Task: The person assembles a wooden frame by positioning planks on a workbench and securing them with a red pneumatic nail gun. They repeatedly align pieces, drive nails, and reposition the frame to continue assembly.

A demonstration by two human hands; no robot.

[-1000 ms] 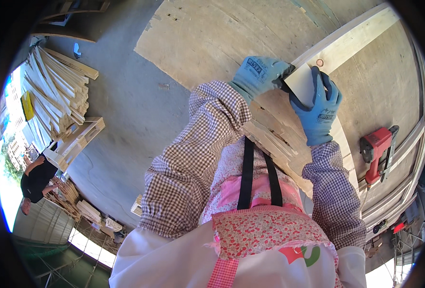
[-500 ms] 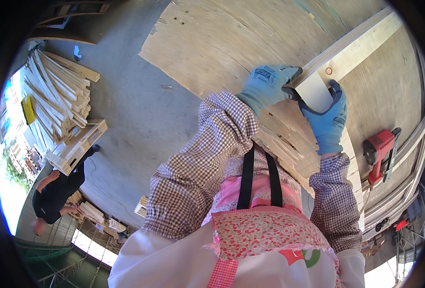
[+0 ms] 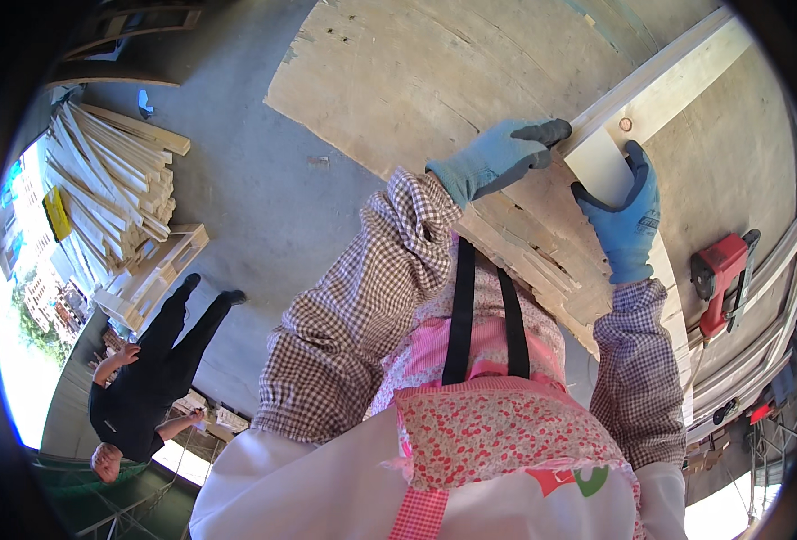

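Observation:
Both my hands wear blue gloves and hold the near end of a long pale wooden plank (image 3: 668, 90). The plank lies on a large plywood sheet (image 3: 434, 63) and runs away to the upper right. My left hand (image 3: 493, 160) grips the plank's left edge, its dark fingertips on the wood. My right hand (image 3: 630, 216) wraps the plank's right side at the cut end. My checked sleeves reach up from below over a floral apron.
A red power tool (image 3: 720, 277) lies on the sheet right of my right hand. Layered board edges (image 3: 542, 261) show under the sheet. On the concrete floor at left are a pile of wooden slats (image 3: 101, 193), a pallet (image 3: 151, 274) and a person in black (image 3: 146, 378).
Both hands stay on the plank's end and have shifted slightly right and down in view. The person in black has walked further into view at the left.

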